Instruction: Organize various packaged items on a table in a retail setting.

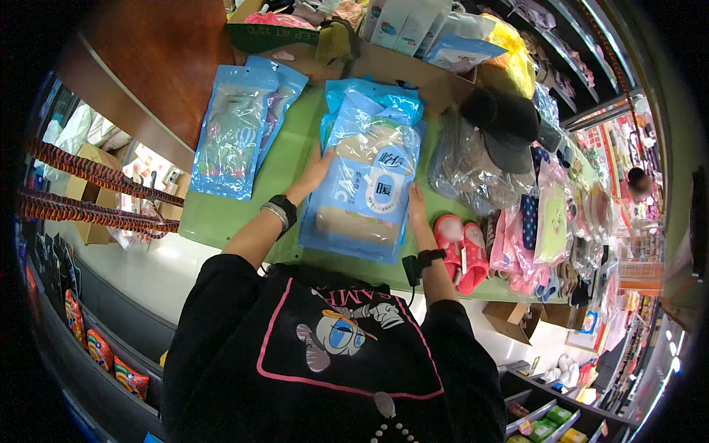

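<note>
A blue plastic package [360, 192] with a clear window lies on the green tabletop in front of me, something beige and soft-looking inside it. My left hand [317, 171] holds its left edge, the fingers partly hidden by the package. On the opposite side, my right hand [416, 207] grips the right edge, fingers mostly out of sight. Beneath its far end, more blue packages [405, 98] stick out. To the left of my left hand lie two blue clear-fronted packages [233, 136], one overlapping the other.
Bagged caps [480, 151] are heaped right of my right hand, with red slippers [461, 251] nearer me. Boxes of goods [269, 35] stand along the far edge. Bagged items [546, 214] crowd the table's right end. Orange-black wrapped bars [103, 173] are at left.
</note>
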`<state>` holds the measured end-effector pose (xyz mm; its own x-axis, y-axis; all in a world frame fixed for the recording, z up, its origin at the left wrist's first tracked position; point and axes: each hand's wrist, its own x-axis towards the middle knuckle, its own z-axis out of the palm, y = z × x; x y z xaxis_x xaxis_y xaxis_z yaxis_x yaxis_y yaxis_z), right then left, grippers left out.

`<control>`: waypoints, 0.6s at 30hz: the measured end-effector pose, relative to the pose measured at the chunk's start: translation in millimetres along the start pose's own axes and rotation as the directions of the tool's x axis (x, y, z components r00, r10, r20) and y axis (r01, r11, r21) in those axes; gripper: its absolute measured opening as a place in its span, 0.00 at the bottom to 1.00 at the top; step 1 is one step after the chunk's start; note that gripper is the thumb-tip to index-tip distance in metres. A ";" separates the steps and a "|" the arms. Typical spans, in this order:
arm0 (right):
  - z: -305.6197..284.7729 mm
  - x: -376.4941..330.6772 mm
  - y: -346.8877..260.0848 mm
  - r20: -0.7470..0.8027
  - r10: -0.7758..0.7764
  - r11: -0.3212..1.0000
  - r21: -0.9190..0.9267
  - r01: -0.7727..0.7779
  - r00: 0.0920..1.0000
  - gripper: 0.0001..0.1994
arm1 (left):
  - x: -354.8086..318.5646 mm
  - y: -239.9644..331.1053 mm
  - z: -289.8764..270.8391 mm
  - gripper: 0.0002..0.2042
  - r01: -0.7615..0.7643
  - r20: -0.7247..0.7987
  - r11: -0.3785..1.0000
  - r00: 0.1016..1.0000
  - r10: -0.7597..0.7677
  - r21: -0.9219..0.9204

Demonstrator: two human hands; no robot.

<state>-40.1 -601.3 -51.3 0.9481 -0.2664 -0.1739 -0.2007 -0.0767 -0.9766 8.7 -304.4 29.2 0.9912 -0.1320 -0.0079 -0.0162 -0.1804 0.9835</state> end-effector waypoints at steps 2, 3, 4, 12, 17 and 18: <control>7.1 -4.0 -9.8 0.056 -0.013 0.996 0.094 0.008 0.998 0.24 | 2.4 -29.6 -6.1 0.32 0.010 -0.054 1.000 0.998 -0.009 0.014; 13.6 -10.0 -20.6 0.111 -0.014 0.977 0.214 -0.010 0.994 0.23 | 1.8 -47.6 -9.2 0.32 0.018 -0.109 1.000 0.994 -0.016 0.024; 12.6 -12.0 -24.3 0.144 -0.026 0.943 0.331 -0.023 0.989 0.22 | 1.5 -47.0 -4.3 0.32 0.016 -0.102 1.000 0.995 -0.013 0.025; 1.6 15.2 15.4 0.000 -0.011 1.000 0.011 0.011 1.000 0.23 | -3.3 -27.7 6.0 0.33 -0.032 -0.097 0.997 0.994 0.040 0.076; -7.5 14.6 17.4 -0.045 -0.093 0.986 -0.145 0.085 0.995 0.25 | -5.9 -35.4 -19.0 0.33 0.137 -0.106 0.983 0.987 -0.124 0.123; -6.1 -0.6 0.3 -0.041 -0.114 0.977 -0.185 0.104 0.993 0.23 | -10.4 -53.7 -29.4 0.33 0.165 -0.148 0.984 0.977 -0.153 0.071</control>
<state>-42.2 -607.0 -50.7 0.9537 -0.2955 -0.0564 -0.1430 -0.2805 -0.9492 3.1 -264.7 -18.2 0.9904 0.0428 -0.1315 0.1381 -0.2680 0.9535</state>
